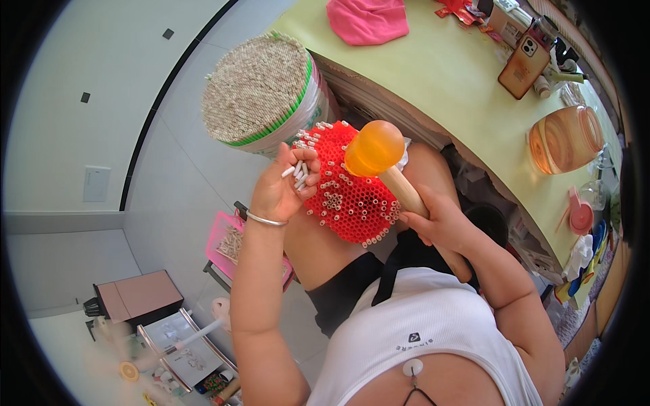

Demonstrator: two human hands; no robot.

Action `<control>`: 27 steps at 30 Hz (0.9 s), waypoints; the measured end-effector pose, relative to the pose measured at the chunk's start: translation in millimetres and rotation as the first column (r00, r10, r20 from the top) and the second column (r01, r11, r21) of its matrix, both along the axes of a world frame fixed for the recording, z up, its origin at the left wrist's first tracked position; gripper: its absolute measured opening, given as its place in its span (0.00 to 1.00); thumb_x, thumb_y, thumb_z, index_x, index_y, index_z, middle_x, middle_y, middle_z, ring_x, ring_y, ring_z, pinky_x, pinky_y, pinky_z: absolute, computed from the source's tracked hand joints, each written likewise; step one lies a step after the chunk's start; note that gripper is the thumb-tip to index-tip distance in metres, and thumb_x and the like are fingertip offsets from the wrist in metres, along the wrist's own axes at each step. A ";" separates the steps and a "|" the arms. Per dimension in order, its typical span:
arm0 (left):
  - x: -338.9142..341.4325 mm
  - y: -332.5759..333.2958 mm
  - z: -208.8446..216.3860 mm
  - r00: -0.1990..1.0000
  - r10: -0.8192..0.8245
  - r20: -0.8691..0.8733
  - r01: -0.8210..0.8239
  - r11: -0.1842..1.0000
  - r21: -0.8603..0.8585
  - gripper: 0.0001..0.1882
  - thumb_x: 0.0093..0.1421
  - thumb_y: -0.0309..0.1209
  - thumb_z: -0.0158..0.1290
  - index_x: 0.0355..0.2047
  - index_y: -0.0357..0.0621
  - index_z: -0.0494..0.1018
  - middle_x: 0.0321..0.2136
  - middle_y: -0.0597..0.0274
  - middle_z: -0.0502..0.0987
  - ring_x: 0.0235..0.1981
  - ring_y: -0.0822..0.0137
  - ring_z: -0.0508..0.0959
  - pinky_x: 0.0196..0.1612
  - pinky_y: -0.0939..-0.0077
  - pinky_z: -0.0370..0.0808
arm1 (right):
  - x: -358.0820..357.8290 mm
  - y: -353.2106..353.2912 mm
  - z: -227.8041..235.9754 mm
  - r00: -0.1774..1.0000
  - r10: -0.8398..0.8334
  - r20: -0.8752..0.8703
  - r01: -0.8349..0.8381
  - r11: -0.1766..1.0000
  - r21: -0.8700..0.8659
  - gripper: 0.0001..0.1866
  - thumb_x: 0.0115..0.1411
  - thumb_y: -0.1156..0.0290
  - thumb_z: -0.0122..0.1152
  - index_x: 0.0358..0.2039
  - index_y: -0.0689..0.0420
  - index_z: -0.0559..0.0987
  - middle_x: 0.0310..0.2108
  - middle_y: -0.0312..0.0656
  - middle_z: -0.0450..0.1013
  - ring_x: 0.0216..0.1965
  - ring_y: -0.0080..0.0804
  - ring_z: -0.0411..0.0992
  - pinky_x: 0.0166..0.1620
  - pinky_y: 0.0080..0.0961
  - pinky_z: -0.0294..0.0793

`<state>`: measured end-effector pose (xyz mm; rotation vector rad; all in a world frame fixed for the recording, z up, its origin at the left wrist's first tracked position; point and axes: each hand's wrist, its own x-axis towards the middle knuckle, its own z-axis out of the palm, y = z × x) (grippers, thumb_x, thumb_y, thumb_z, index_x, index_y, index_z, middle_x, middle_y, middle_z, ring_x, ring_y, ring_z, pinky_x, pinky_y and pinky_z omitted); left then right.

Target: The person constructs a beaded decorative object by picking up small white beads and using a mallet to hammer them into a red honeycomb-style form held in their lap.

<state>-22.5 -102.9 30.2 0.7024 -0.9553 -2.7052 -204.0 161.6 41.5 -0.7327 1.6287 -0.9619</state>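
Pale green table (440, 74) fills upper right. On my remote feed, a bucket (317, 101) packed with pale sticks (257, 88) stands upper left of centre. Red honeycomb bundle (349, 218) at centre, partly filled. I see the right hand (439, 220) gripping an orange-headed mallet (404, 193) over it. Left hand (283, 181), left of centre, curls around loose white pegs (300, 173).

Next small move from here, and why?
I'd probably stand one of the short white sticks in a hole of the red bundle: the left grip cups several loose ones beside it, many holes show no white end, and the right grip holds the mallet.
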 end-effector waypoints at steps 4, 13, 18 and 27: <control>6.6 1.2 -5.1 0.995 0.046 -0.085 -0.035 0.991 0.127 0.21 0.67 0.43 0.50 0.48 0.35 0.71 0.37 0.54 0.74 0.28 0.71 0.70 0.24 0.82 0.66 | 0.3 -0.2 -0.6 1.000 0.004 -0.001 -0.004 1.000 0.008 0.15 0.65 0.65 0.63 0.40 0.61 0.69 0.22 0.36 0.70 0.16 0.22 0.68 0.20 0.22 0.69; 25.6 -7.4 -20.2 0.995 0.089 -0.034 -0.083 0.984 0.157 0.11 0.67 0.28 0.47 0.46 0.34 0.71 0.38 0.48 0.78 0.24 0.71 0.71 0.21 0.83 0.65 | 2.9 1.6 -8.5 0.999 -0.004 -0.038 0.004 1.000 -0.017 0.16 0.65 0.64 0.63 0.43 0.61 0.70 0.23 0.37 0.70 0.16 0.22 0.69 0.20 0.21 0.70; 18.9 4.1 -13.5 0.956 0.294 -0.003 -0.292 0.952 0.089 0.14 0.68 0.28 0.48 0.50 0.32 0.70 0.41 0.45 0.79 0.27 0.70 0.73 0.24 0.83 0.68 | 1.5 -0.5 -3.9 1.000 -0.015 0.019 0.015 1.000 0.010 0.17 0.65 0.69 0.62 0.50 0.62 0.71 0.23 0.33 0.69 0.17 0.18 0.66 0.21 0.18 0.68; 26.8 7.6 -21.3 0.885 0.412 -0.215 -0.250 0.812 0.527 0.19 0.71 0.31 0.47 0.56 0.29 0.67 0.41 0.49 0.78 0.28 0.73 0.73 0.25 0.82 0.68 | 0.5 0.1 -4.6 0.995 -0.041 0.086 0.041 0.999 -0.002 0.16 0.65 0.66 0.62 0.48 0.61 0.71 0.24 0.34 0.70 0.16 0.19 0.66 0.20 0.19 0.67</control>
